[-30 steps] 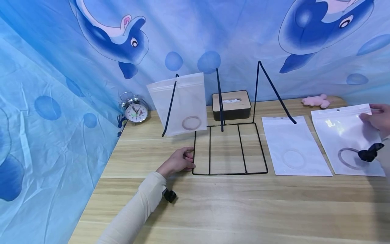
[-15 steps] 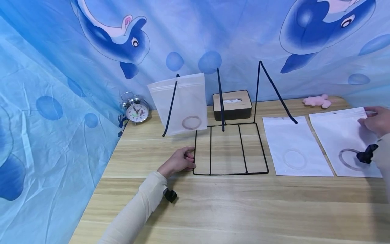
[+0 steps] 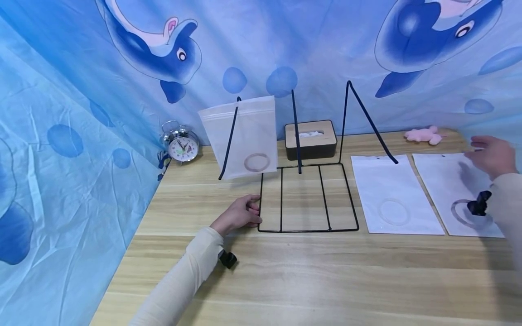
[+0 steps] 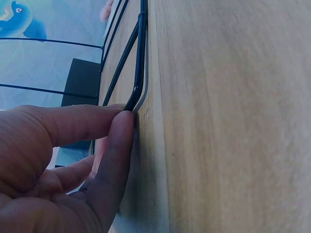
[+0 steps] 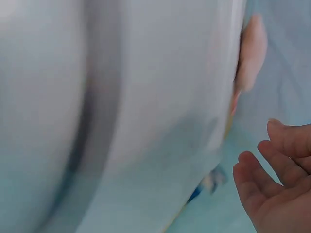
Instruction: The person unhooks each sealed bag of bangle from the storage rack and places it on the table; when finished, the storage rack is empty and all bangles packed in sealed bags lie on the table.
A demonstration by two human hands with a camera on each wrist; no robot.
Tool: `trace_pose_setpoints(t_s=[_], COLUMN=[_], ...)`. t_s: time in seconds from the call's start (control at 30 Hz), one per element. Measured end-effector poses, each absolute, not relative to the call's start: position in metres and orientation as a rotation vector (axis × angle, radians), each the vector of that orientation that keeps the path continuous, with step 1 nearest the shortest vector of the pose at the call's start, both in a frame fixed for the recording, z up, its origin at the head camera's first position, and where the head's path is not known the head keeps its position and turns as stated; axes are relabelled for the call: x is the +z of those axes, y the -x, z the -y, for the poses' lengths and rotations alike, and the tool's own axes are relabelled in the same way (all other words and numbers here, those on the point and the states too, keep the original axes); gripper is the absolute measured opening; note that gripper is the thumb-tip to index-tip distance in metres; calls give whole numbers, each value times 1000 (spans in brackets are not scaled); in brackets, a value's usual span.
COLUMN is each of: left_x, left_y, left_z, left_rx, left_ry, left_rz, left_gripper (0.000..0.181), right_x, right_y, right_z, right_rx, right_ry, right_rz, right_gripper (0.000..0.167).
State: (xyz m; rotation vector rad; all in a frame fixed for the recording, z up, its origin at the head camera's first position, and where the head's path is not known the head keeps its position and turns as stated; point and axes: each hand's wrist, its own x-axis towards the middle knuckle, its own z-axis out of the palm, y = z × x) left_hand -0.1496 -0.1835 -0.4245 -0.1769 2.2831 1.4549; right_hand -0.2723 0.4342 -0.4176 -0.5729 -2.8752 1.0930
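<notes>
While the rack (image 3: 298,154) is pinched at eight o'clock by the left hand (image 3: 239,213), the rightmost bag (image 3: 440,183) is hidden at two o'clock by the right hand (image 3: 493,156), fingers loosely parted.

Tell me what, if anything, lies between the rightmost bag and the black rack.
Another white bag lies flat between the rightmost bag and the black rack; nothing visible stands between the right hand and the rightmost bag.

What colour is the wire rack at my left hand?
Black, all over the wire rack as far as it shows; best seen in the head view.
</notes>
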Motion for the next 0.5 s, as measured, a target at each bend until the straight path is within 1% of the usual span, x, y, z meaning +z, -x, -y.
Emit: trace_pose_setpoints(t_s=[0.23, 0.5], left_x=[-426, -425], left_y=[149, 149], left_z=[184, 183], left_rx=[1466, 1457], left_ry=[176, 188], left_rz=[-2285, -2280], left_gripper=[79, 79], right_x=[-396, -372], right_y=[285, 288], right_z=[-378, -306], right_rx=[1084, 1265], right_ry=[269, -100], right_rz=[2898, 2810], right_gripper=[57, 55])
